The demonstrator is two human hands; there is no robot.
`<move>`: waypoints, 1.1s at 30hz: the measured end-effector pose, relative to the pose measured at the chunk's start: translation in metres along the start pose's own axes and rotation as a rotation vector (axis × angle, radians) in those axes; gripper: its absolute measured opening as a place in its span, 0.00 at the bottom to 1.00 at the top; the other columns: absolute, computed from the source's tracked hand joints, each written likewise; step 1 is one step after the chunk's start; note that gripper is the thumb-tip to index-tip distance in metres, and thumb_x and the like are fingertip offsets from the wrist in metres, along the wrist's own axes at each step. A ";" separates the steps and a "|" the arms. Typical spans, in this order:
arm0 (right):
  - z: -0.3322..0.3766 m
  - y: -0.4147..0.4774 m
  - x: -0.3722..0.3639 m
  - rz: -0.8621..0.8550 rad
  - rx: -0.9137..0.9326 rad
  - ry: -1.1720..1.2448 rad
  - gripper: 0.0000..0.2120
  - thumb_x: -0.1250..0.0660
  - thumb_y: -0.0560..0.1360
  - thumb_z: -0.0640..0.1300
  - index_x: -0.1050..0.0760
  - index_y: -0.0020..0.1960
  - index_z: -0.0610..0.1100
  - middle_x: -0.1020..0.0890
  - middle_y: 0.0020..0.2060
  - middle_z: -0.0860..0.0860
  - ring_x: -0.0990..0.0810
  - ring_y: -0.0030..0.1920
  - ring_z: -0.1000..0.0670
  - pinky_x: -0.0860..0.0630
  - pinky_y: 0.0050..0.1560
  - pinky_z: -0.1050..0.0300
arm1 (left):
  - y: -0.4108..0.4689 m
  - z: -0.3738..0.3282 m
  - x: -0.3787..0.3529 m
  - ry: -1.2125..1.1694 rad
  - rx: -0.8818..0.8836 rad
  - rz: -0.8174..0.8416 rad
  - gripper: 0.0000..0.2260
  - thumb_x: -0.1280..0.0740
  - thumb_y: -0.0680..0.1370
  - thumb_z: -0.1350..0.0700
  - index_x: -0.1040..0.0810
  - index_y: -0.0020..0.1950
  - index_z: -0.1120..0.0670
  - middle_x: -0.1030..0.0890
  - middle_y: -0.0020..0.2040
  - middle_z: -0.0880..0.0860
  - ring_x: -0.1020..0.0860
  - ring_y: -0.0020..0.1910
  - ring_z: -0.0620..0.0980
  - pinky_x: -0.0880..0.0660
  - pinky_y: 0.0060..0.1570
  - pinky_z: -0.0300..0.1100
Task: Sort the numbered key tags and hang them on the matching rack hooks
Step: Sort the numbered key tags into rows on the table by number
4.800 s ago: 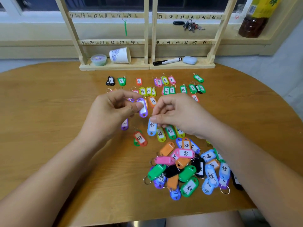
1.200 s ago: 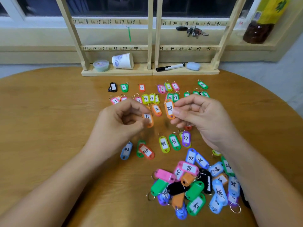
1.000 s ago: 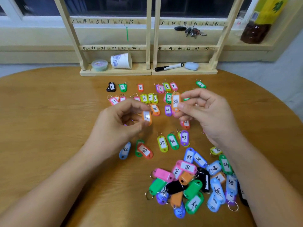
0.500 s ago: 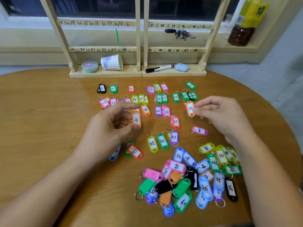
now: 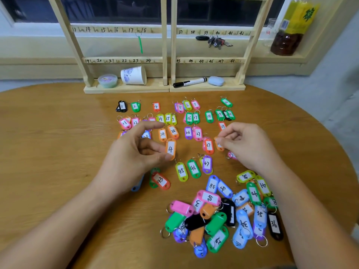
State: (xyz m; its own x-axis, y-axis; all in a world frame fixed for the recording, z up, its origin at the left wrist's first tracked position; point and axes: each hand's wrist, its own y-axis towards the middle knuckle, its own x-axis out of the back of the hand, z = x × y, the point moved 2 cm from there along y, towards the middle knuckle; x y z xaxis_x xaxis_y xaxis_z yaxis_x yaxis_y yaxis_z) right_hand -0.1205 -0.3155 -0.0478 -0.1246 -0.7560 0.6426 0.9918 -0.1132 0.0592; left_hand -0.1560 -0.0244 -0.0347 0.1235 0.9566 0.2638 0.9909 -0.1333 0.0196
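Note:
My left hand (image 5: 134,154) pinches an orange key tag marked 4 (image 5: 170,149) above the table. My right hand (image 5: 246,146) pinches a second orange tag (image 5: 219,145) low at the table, right beside the orange tag 37 (image 5: 209,146); its number is hidden by my fingers. Sorted tags lie in rows (image 5: 174,117) between my hands and the wooden rack (image 5: 167,61). An unsorted pile of tags (image 5: 223,214) lies near the front right. A green tag (image 5: 140,44) hangs from the rack near hook 18.
On the rack's base stand a tipped paper cup (image 5: 134,75), a small tub (image 5: 107,80), a black marker (image 5: 189,82) and a blue eraser (image 5: 216,80). A bunch of keys (image 5: 215,41) and a bottle (image 5: 289,33) sit on the sill. The round table's edge (image 5: 330,144) curves at right.
My right hand carried its orange tag 38 to the right, then down to the table beside tag 37. My left hand has kept hold of tag 4, nearly still.

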 end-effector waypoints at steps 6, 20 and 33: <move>0.042 -0.022 -0.028 0.278 0.156 0.197 0.05 0.23 0.78 0.50 0.13 0.46 0.49 0.13 0.41 0.51 0.19 0.40 0.50 0.22 0.47 0.54 | 0.000 0.002 -0.008 -0.093 0.027 0.008 0.27 0.19 0.73 0.64 0.22 0.66 0.44 0.12 0.44 0.57 0.13 0.46 0.62 0.15 0.51 0.55; 0.102 0.047 -0.063 0.317 0.085 0.262 0.05 0.24 0.77 0.42 0.14 0.44 0.42 0.13 0.35 0.51 0.20 0.36 0.55 0.25 0.38 0.59 | 0.004 0.006 0.007 -0.156 0.017 -0.120 0.20 0.22 0.77 0.62 0.22 0.63 0.47 0.13 0.41 0.58 0.12 0.44 0.61 0.16 0.55 0.63; 0.120 0.167 -0.125 0.174 -0.024 -0.134 0.02 0.23 0.71 0.39 0.12 0.42 0.41 0.12 0.42 0.45 0.16 0.45 0.46 0.17 0.45 0.49 | 0.015 0.015 0.024 0.197 -0.014 -0.179 0.08 0.24 0.79 0.52 0.21 0.55 0.44 0.15 0.37 0.49 0.16 0.39 0.50 0.21 0.44 0.49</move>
State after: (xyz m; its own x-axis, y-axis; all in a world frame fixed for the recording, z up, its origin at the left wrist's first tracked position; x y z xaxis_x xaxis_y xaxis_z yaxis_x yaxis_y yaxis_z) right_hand 0.0640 -0.1619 -0.0266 0.0547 -0.6734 0.7373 0.9969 -0.0049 -0.0784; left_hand -0.1376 0.0009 -0.0427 -0.0683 0.8968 0.4371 0.9950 0.0290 0.0961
